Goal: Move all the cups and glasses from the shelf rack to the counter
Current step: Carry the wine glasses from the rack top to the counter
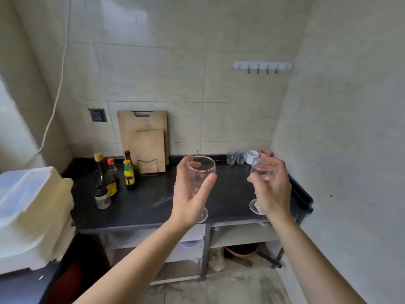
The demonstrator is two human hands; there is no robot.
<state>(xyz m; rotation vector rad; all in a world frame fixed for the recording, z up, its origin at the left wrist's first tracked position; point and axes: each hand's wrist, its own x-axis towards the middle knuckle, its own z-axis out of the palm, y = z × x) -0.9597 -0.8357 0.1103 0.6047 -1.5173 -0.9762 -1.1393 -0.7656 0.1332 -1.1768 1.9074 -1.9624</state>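
Observation:
My left hand (190,194) grips a clear stemmed glass (202,170) by its bowl and holds it above the black counter (153,202). My right hand (272,187) grips a second clear stemmed glass (262,168) over the counter's right part; its round foot (255,206) shows below the palm. At the back right of the counter stand two small clear glasses (235,158) and a white cup (251,156). The shelf rack is out of view.
Sauce bottles (111,178) and a small jar (102,197) stand at the counter's left. Two wooden cutting boards (145,139) lean on the back wall. A white plastic box (30,205) sits far left. A hook rail (262,66) hangs on the wall; shelves lie below.

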